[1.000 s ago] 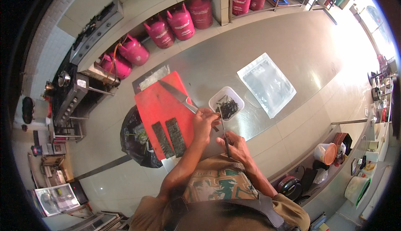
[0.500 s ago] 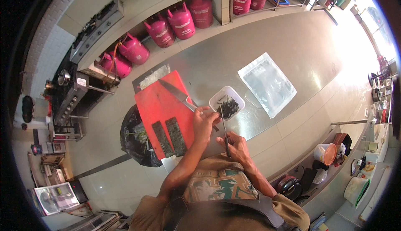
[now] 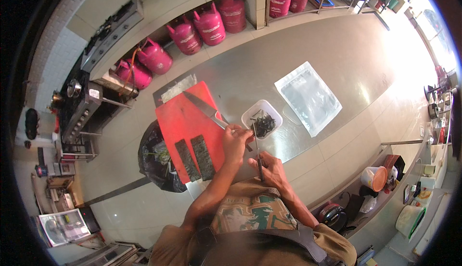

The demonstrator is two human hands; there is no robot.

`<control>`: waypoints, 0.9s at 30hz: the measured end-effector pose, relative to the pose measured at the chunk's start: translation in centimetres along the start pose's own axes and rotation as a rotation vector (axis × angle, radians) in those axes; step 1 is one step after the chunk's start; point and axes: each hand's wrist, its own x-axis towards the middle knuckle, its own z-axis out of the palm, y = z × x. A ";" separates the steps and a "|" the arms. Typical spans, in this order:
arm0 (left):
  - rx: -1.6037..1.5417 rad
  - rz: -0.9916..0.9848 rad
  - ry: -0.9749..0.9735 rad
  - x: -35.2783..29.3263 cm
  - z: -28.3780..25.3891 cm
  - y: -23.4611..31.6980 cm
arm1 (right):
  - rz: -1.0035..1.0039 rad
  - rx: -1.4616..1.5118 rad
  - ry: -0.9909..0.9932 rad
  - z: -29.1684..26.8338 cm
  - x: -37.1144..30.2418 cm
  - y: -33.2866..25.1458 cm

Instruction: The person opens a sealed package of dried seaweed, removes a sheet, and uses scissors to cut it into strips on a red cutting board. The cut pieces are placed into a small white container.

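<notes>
My left hand [image 3: 236, 145] is closed, pinching a dark strip of nori [image 3: 249, 147] by the near side of a white plastic tub [image 3: 247, 117]. Thin black nori shreds [image 3: 264, 124] lie inside the tub. Scissors [image 3: 260, 165] are in my right hand [image 3: 272, 170], their blades pointing up to the tub's near rim beside my left fingertips. To the left, two wide nori pieces [image 3: 201, 158] rest on a red cutting board [image 3: 173, 117]. A large kitchen knife [image 3: 201, 104] lies across the board's far right part, its handle end close to my left hand.
A clear plastic pouch [image 3: 309, 100] lies right of the tub on the steel table [image 3: 337, 49]. Left of the board hangs a black bag [image 3: 149, 143] with scraps. Pink gas cylinders [image 3: 210, 25] stand beyond the table. A lidded bucket [image 3: 374, 177] sits on a shelf at right.
The scissors and right hand have shifted very slightly. My left hand stays at the tub's near edge, and the other things keep their places.
</notes>
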 end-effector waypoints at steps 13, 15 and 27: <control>0.011 -0.018 -0.009 0.3 0.0 0.0 | 0.053 0.077 0.013 0.4 0.2 2.8; 0.008 -0.021 -0.011 0.4 -0.3 0.0 | 0.061 0.107 0.012 0.4 0.1 2.6; 0.042 -0.037 -0.095 0.7 -1.1 -0.1 | 0.051 -0.079 -0.055 -1.6 -0.2 -0.7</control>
